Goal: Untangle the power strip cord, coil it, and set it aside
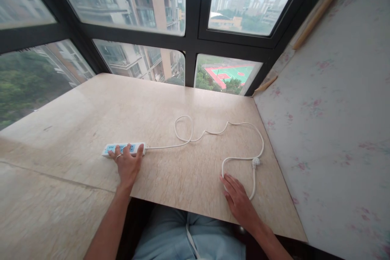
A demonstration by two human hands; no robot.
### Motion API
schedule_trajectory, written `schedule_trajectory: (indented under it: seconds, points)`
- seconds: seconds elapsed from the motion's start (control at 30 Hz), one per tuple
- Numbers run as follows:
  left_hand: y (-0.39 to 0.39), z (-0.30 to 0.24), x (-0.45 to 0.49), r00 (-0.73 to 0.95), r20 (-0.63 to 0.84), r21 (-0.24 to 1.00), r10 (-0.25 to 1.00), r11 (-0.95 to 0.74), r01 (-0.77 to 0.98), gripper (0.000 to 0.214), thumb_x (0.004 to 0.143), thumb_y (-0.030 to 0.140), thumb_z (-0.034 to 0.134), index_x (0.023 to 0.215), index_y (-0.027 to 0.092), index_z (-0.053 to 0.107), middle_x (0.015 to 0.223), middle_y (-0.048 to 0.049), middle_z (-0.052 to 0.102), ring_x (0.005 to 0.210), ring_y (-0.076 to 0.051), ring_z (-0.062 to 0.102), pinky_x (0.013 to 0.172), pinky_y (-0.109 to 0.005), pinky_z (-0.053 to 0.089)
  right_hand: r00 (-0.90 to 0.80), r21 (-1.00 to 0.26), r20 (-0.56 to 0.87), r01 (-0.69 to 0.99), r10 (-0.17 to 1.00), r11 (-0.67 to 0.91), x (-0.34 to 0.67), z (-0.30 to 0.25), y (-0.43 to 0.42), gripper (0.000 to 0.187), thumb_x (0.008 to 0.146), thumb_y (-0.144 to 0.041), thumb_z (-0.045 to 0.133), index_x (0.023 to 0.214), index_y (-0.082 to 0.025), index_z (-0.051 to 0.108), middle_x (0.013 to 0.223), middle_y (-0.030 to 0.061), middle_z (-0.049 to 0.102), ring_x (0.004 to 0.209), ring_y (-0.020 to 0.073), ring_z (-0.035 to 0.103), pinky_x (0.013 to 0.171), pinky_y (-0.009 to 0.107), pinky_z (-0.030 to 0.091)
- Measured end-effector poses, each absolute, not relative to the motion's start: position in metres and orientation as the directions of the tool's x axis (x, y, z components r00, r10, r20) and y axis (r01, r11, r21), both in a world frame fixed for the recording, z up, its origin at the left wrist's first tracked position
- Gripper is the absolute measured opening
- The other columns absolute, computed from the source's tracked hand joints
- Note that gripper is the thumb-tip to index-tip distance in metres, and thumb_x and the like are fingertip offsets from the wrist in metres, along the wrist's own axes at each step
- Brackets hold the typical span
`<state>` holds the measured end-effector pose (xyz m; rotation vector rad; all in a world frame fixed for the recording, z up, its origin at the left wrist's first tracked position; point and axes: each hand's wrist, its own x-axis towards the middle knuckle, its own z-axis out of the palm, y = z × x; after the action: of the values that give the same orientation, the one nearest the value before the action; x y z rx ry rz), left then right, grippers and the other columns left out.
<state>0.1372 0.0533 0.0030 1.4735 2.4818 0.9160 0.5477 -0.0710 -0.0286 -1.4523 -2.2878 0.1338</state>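
Note:
A white power strip (106, 150) with blue socket faces lies on the marble-patterned ledge, left of centre. My left hand (128, 167), a ring on one finger, is on it with bent, spread fingers over the sockets and its thumb at the cord end. From that end a white cord (166, 147) runs right, makes a loop and winds towards the wall. My right hand (239, 199) lies low at the right, fingers stretched out over a bend of the cord, which passes partly hidden beneath it. Just above this hand is a white plug-like piece (256, 162) where the cord crosses itself.
The pale ledge (146, 105) has a seam (61, 178) at the left and a front edge close to my legs (189, 235). Dark-framed windows (190, 36) stand along the back. A flower-patterned wall (329, 130) bounds the right side.

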Motion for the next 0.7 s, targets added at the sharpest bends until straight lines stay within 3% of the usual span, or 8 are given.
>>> schedule_trajectory:
  seconds: [0.23, 0.47, 0.7]
  points:
    - [0.069, -0.004, 0.140, -0.540, 0.343, 0.535, 0.769, 0.312, 0.785, 0.063, 0.079, 0.053, 0.056, 0.118, 0.005, 0.047, 0.133, -0.0301, 0.042, 0.141, -0.038, 0.017, 0.112, -0.061, 0.008, -0.383, -0.338, 0.290, 0.817, 0.877, 0.468, 0.568, -0.021, -0.082, 0.052, 0.091, -0.013, 0.042, 0.142, -0.026, 0.044, 0.136, 0.0076, 0.055, 0.128, 0.0226, 0.049, 0.103, 0.045, 0.045]
    - [0.071, -0.009, 0.123, -0.485, 0.282, 0.566, 0.828, 0.265, 0.781, 0.056, 0.075, 0.049, 0.057, 0.113, 0.009, 0.049, 0.140, -0.0256, 0.036, 0.142, -0.037, 0.013, 0.115, -0.055, 0.007, -0.283, -0.344, 0.326, 0.853, 0.902, 0.392, 0.598, -0.025, -0.092, 0.044, 0.093, -0.014, 0.038, 0.129, -0.029, 0.057, 0.130, 0.0072, 0.059, 0.122, 0.0240, 0.054, 0.099, 0.048, 0.048]
    - [0.068, -0.001, 0.103, -0.367, 0.213, 0.561, 0.906, 0.194, 0.805, 0.054, 0.072, 0.049, 0.061, 0.111, 0.012, 0.054, 0.139, -0.0202, 0.043, 0.141, -0.033, 0.021, 0.116, -0.049, 0.013, -0.099, -0.399, 0.360, 0.883, 0.928, 0.249, 0.610, -0.029, -0.100, 0.045, 0.093, -0.021, 0.044, 0.138, -0.023, 0.047, 0.127, 0.0100, 0.060, 0.118, 0.0254, 0.056, 0.097, 0.051, 0.048]
